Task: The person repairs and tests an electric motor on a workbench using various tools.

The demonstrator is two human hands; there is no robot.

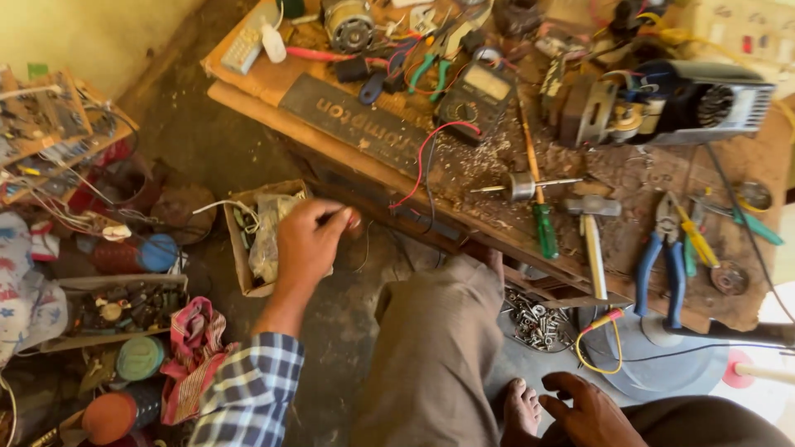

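Held item: a small brownish round part (354, 220), pinched at the fingertips of the left hand (308, 245); it sits just off the near edge of the workbench (464, 178), above the floor.
Left hand: closed around the part, fingers curled tight, thumb and forefinger doing the holding. Checked sleeve (248, 389) runs back toward the camera.
Right hand: right hand (590, 412) rests low by the knee and a bare foot (522, 410), fingers loosely bent, holding nothing I can see.
Nearest things: an open cardboard box (258, 240) of bagged bits lies just beside the left hand; red and black leads (422, 161) trail from a multimeter (476, 95) on the bench toward the hand.
Bench: green-handled screwdriver (542, 223), hammer (592, 240), blue-handled pliers (667, 257), a small shaft with rotor (523, 186), and a dismantled motor unit (662, 103) further back.
Floor: tray of loose screws (537, 321) under the bench edge; a striped cloth (195, 339) and a box of parts to the left.
Progress: my judgement is mid-work. The motor unit is opened and tools are spread out, the part is in hand but not fitted or joined to anything visible.
Unclear: what the part is, and whether the meter leads touch it; the fingers hide most of it. The right edge of the bench is cut off by the frame.
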